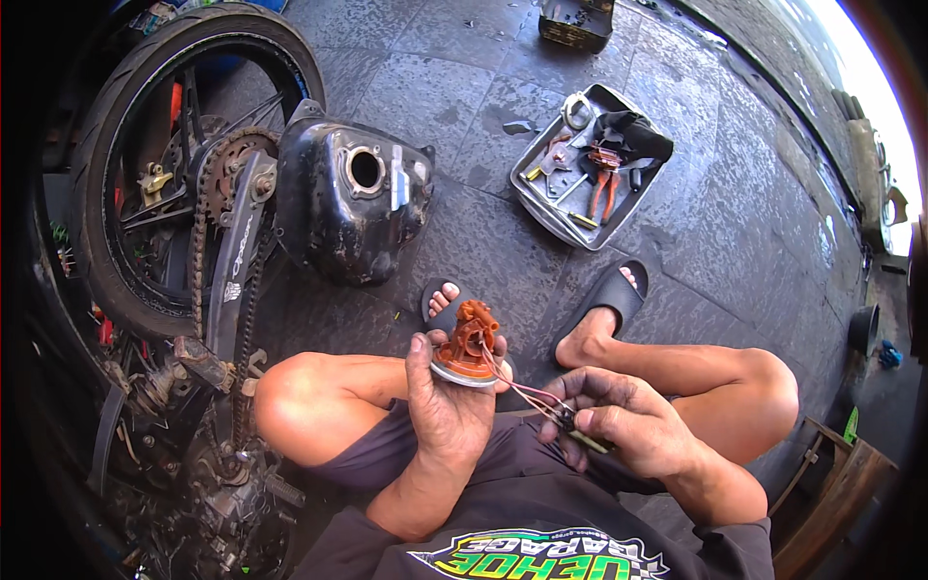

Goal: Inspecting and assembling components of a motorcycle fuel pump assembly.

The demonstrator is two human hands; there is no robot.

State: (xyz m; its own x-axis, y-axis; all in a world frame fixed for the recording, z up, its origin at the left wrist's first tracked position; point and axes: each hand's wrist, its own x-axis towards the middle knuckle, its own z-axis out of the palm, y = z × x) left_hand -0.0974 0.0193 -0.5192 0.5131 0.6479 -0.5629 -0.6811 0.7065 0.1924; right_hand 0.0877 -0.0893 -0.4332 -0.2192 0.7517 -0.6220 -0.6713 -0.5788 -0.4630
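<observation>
In front of my lap, my left hand is closed round an orange-brown plastic fuel pump with a pale round rim at its base. Thin wires run from the pump across to my right hand. The fingers of that hand are bent round the wire ends at a small black connector. A flat yellow-green piece shows just under those fingers; its kind cannot be made out. Both hands are smudged dark.
A black fuel tank with a round hole rests left of my feet. Beyond it stands a motorcycle wheel with its chain. Ahead, a grey tray holds orange-handled pliers and small parts. A dark container stands farther off.
</observation>
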